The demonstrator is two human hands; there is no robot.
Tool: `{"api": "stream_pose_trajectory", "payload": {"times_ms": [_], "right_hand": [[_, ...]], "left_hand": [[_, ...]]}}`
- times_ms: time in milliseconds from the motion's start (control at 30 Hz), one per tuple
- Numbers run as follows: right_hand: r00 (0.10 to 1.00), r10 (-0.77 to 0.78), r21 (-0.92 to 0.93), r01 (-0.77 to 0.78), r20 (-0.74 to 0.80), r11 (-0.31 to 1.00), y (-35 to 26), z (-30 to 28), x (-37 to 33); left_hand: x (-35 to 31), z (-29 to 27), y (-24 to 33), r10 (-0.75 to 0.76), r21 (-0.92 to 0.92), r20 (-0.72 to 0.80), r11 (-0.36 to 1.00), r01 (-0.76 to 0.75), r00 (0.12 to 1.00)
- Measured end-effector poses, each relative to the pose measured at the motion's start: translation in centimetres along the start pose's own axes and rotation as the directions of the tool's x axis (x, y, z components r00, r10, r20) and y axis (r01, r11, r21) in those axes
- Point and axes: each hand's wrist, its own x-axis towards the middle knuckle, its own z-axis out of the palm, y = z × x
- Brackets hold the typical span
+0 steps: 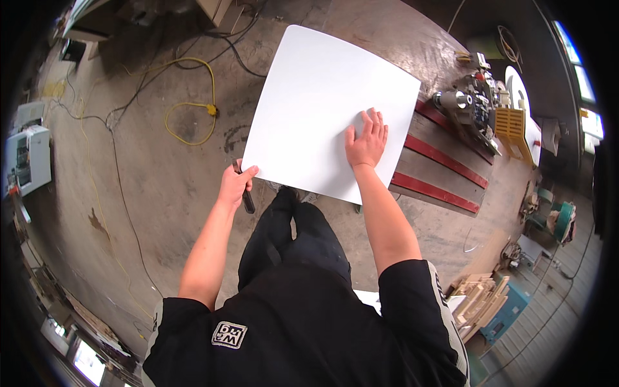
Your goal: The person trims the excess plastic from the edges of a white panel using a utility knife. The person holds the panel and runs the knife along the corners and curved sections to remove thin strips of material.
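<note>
A large white panel (322,97), flat and squarish, lies in front of me. My left hand (236,185) is closed at the panel's near left corner, with the thumb reaching onto its edge. In that hand is a slim dark hand tool (248,201), its rounded end sticking out below the fingers; its exact kind does not show. My right hand (367,139) rests flat on the right part of the panel, fingers stretched out and holding nothing. What supports the panel is mostly hidden beneath it.
To the right, a machine bed with red rails (445,161) runs up to a machine head (474,100). A yellow cable (213,84) and black cords cross the concrete floor at left. Wood strips (478,300) are stacked at lower right; a grey machine (32,158) stands far left.
</note>
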Motion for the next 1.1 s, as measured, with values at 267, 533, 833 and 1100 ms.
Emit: {"api": "stream_pose_trajectory", "payload": {"times_ms": [267, 533, 833, 1100], "right_hand": [[0.986, 0.165, 0.663, -0.134, 0.016, 0.737, -0.8, -4.4, 0.0], [0.879, 0.042, 0.879, -0.476, 0.475, 0.014, -4.5, -18.8, -1.8], [0.957, 0.068, 0.953, -0.288, 0.282, 0.098, 3.5, -36.2, -3.6], [0.811, 0.509, 0.687, -0.546, 0.289, 0.48, 14.9, -38.8, -8.9]], "left_hand": [[-9.5, 2.7, 7.8, 0.353, 0.025, -0.145, 0.935, -0.353, 0.924], [-22.7, 12.0, 15.8, 0.755, 0.289, 0.079, 0.608, -0.74, 0.651], [-20.5, 22.4, 8.5, 0.179, 0.187, 0.521, 0.93, -0.316, 0.834], [-8.1, 19.3, -7.4, -0.218, 0.287, 0.111, 0.941, 0.179, 0.97]]}}
